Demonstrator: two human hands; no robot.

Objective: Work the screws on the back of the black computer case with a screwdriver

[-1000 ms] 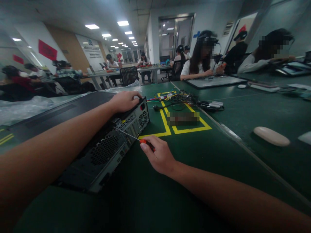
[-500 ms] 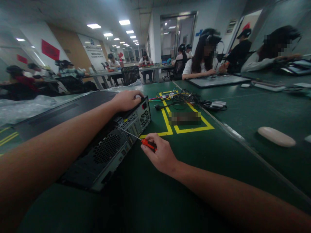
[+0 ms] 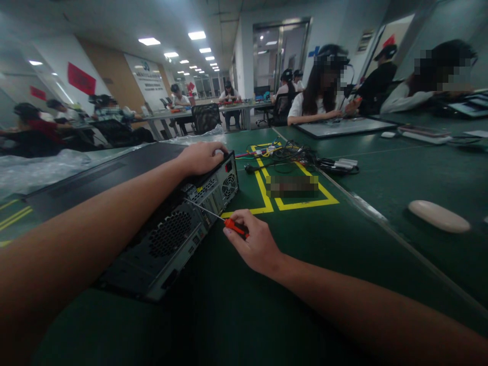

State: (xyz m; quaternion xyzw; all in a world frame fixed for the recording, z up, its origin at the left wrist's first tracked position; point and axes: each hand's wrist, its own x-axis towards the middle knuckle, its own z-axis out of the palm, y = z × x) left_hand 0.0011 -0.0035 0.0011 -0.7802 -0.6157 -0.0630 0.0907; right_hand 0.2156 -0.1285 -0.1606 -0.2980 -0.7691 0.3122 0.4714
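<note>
A black desktop computer case [image 3: 125, 165] lies on its side on the green table [image 3: 305, 239]. Its rear panel, with ports, slots and round vents, faces right and toward me. My left hand [image 3: 204, 156] lies on top of the case by the rear edge, fingers slightly bent over the surface. In my right hand [image 3: 253, 239] is a screwdriver [image 3: 234, 227] with a red and black handle, gripped between thumb and fingers. Its thin shaft points up and left, and the tip is at the rear panel near the slot covers. Whether it sits in a screw, I cannot tell.
Behind the case lies clear plastic wrap [image 3: 41, 168]. Tangled cables [image 3: 297, 152] and a blurred-out dark item [image 3: 293, 186] lie by yellow tape marks [image 3: 305, 204]. A pale, rounded object [image 3: 438, 216] rests at right. A co-worker [image 3: 324, 96] sits across the table.
The view has shifted very slightly. Both hands, the screwdriver and the case keep almost the same positions relative to each other.
</note>
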